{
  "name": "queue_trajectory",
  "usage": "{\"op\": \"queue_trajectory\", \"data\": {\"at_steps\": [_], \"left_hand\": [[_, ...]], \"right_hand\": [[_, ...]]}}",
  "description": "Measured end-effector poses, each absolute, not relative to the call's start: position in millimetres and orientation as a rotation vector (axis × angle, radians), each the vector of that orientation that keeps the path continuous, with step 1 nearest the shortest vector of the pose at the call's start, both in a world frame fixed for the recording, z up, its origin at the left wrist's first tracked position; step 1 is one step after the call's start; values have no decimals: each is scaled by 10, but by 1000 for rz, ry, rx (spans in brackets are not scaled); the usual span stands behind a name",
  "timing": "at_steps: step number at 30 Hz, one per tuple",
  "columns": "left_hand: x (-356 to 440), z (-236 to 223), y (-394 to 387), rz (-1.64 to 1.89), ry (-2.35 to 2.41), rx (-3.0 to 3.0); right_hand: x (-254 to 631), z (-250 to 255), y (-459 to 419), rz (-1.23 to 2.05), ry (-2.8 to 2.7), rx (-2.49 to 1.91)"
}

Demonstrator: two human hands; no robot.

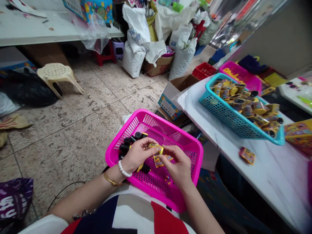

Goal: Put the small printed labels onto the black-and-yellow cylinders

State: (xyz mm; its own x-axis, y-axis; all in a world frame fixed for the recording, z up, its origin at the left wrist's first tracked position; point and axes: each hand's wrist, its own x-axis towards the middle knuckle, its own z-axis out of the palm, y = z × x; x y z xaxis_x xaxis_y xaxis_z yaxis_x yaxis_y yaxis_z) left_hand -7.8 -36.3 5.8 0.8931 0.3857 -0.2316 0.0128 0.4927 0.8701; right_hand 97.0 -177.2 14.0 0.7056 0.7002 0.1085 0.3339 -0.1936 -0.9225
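Observation:
My left hand [138,154], with a pearl bracelet and a gold bangle at its wrist, is closed on a small yellow printed piece [156,148] with a yellow rim. My right hand [179,165] pinches the same piece from the other side. Both hands are over a pink basket [146,114] resting on my lap. Inside it, black cylindrical parts [124,148] lie at the left, and another black part [145,168] with a yellow end sits below my left hand. Flat yellow printed pieces [159,161] lie beneath my fingers, near a few tiny coloured beads [167,179].
On the marbled table [219,130] at right stands a blue basket [219,112] heaped with yellow printed pieces with black ends. A small printed packet [247,156] lies beside it. An open carton [170,97], white sacks [136,42] and a cream stool [57,73] stand beyond.

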Motion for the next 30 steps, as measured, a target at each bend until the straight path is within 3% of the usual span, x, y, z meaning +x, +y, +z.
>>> {"op": "queue_trajectory", "data": {"at_steps": [4, 10, 15, 30], "left_hand": [[-92, 82, -403, 371, 337, 1309], [-58, 50, -380, 236, 474, 955], [-28, -12, -338, -15, 467, 854], [-49, -86, -370, -94, 453, 713]], "right_hand": [[952, 28, -1741, 861, -394, -1536], [949, 32, -1774, 784, -368, -1491], [962, -63, -1758, 937, -408, -1338], [988, -58, -1783, 506, -698, -1530]]}}
